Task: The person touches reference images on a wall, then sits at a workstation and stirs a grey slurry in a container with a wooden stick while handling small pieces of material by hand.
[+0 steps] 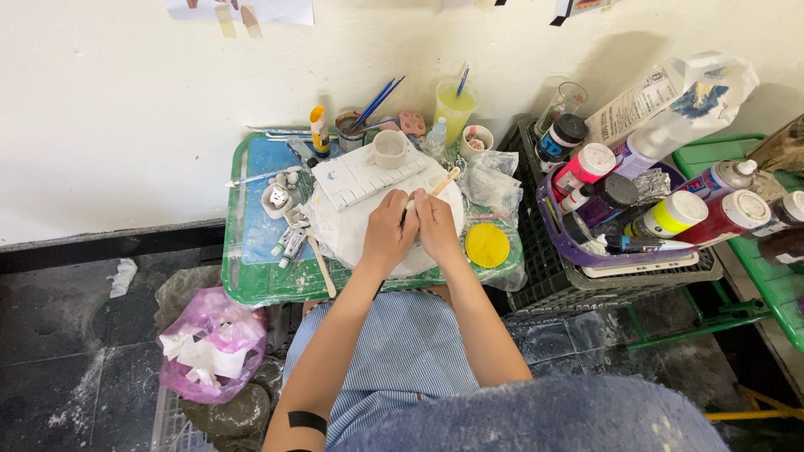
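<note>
Both hands, left point(387, 237) and right point(437, 228), press together over one white board point(352, 230) on the table point(251, 289). The right grip pinches one wooden stick point(445, 181); whatever the left grip holds is hidden (fingers curled, state unclear).

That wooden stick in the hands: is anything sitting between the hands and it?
Nothing visible does. The right hand already grips the wooden stick, and the left hand presses against it over the white round board. What the palms cover cannot be seen.
</note>
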